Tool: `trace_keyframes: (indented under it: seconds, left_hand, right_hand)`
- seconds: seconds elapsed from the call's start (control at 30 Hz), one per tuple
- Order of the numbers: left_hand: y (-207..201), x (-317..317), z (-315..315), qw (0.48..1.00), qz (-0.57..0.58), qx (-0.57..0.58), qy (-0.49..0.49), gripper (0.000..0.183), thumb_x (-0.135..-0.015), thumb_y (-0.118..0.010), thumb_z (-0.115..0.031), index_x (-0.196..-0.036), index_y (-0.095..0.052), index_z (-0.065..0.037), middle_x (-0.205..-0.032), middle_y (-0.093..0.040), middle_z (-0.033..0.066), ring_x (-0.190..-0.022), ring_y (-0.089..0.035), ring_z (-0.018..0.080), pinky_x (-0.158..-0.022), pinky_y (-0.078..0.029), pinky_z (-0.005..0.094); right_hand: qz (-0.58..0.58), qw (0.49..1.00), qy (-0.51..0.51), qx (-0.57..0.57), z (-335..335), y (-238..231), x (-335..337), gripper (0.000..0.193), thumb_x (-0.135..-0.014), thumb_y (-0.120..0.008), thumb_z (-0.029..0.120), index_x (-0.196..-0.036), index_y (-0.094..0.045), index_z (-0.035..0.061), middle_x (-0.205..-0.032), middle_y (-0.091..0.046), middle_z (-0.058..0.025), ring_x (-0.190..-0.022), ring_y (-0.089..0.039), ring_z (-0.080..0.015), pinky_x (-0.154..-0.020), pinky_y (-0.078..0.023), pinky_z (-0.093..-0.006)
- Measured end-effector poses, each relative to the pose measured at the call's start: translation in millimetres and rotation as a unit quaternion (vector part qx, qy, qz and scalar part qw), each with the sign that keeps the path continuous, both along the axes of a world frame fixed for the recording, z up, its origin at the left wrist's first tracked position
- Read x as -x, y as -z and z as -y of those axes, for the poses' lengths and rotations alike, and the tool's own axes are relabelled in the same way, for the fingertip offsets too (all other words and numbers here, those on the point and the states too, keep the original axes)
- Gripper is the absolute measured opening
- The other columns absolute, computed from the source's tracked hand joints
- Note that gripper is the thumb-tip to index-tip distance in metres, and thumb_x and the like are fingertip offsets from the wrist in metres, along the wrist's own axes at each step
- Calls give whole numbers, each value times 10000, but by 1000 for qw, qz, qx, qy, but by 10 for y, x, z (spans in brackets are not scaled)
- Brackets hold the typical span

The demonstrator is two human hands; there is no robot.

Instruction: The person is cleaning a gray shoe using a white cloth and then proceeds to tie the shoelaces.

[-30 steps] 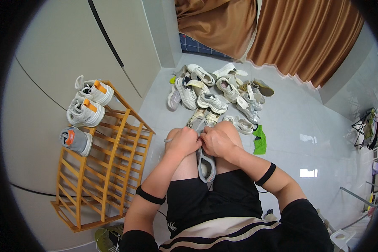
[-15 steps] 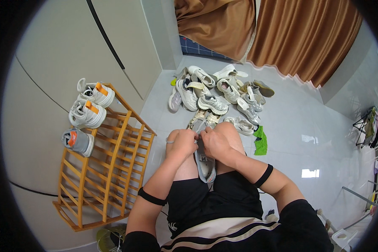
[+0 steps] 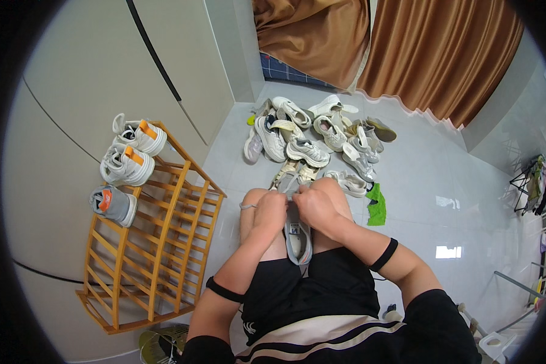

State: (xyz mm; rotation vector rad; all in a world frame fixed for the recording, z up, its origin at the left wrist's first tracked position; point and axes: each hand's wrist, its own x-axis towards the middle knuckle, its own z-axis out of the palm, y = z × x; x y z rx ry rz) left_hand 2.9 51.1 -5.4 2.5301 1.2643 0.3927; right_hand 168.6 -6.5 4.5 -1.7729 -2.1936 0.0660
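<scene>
A grey sneaker [image 3: 298,249] rests between my knees, its heel toward me and its pale insole showing. Over its front part, my left hand [image 3: 270,209] and my right hand [image 3: 315,205] are close together, with fingers bent and pinched on the shoelace [image 3: 290,181]. A loop of the lace stands up beyond the fingertips, and a loose end hangs out to the left of my left hand. My hands cover the toe and most of the lacing.
On my left, a wooden rack [image 3: 158,242] carries a grey sneaker [image 3: 113,204] and a pair of white sneakers [image 3: 127,164] with orange tabs. Several mostly white shoes [image 3: 308,151] are heaped on the floor ahead. A green cloth [image 3: 376,205] lies right of them, before brown curtains [image 3: 437,54].
Both hands have shifted slightly, the left one a little down toward me. More of the insole shows now, and the lace loop stands out more clearly beyond the fingers.
</scene>
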Motion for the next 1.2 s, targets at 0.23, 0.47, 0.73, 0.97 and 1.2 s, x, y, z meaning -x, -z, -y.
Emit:
trace_keyframes:
  seconds: [0.23,0.47,0.73,0.97,1.2]
  left_hand:
    - [-38,258,74,939,342,-24,27,121,-806,-818,39,-825,-702,11,-937,-712,118,-1022,-735,288,-903,-570,410]
    - [-681,272,334,765,604,220,43,110,-952,-692,126,-994,-643,37,-1115,-628,117,-1006,-736,237,-951,-615,385]
    - [-1770,674,685,652,731,102,172,178,-984,-703,38,-943,-532,13,-1073,-563,124,-729,-707,252,-602,-633,427]
    - [-2293,868,807,626,743,102,214,245,-1034,-705,-93,-934,-492,-25,-1001,-557,94,-574,-586,160,-460,-478,309]
    - [-1296,684,384,891,441,107,24,121,-1055,-572,-7,-1175,-570,11,-1020,-635,112,-912,-653,205,-805,-526,306]
  right_hand:
    - [-133,989,19,-66,124,-117,-106,118,-776,-838,141,-847,-760,86,-1013,-636,-123,-976,-640,-331,-847,-527,-449]
    - [-267,958,11,-106,193,-109,-105,128,-833,-826,86,-838,-709,37,-1049,-650,-123,-1019,-621,-331,-885,-506,-424]
    - [-623,778,-73,-37,201,-226,171,132,-1051,-661,88,-1129,-585,13,-936,-715,-174,-789,-700,-345,-745,-563,-380]
    - [-297,937,-184,19,124,-491,296,262,-990,-676,121,-1224,-625,15,-978,-685,-210,-961,-674,-418,-860,-553,-491]
    - [-244,954,-175,14,268,-225,164,152,-997,-649,152,-1016,-726,22,-949,-672,-179,-939,-663,-404,-855,-545,-479]
